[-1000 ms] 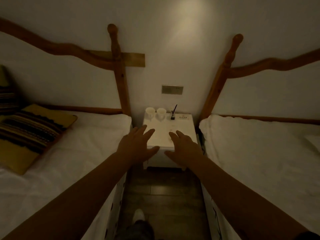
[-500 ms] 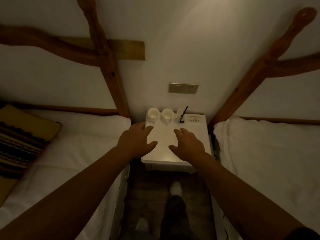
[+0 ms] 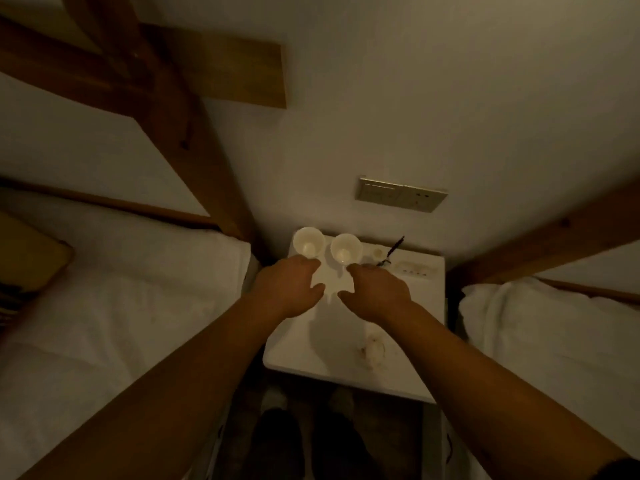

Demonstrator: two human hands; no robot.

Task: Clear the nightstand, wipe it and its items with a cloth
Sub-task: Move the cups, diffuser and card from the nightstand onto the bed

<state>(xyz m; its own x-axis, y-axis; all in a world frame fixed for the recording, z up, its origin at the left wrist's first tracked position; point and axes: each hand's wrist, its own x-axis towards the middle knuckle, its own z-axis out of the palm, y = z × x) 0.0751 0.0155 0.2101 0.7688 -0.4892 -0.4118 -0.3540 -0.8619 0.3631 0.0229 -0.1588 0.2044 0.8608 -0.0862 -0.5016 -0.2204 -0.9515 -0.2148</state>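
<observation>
**What we cannot make out**

We cannot tell whether the left hand (image 3: 289, 289) touches the left cup (image 3: 308, 244); its fingertips are hidden by its own knuckles. The right hand (image 3: 375, 292) covers the base of the dark pen stand (image 3: 389, 256). The small panel (image 3: 415, 270) in mid-frame is too blurred for us to read. The pillow (image 3: 31, 258) is cut off at the left edge.

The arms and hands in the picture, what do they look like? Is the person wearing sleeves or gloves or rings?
Both forearms are bare, with no gloves on the left hand or the right hand. I see no rings or watch, though the light is dim. A dark edge, maybe a sleeve, shows at the bottom right corner.
</observation>
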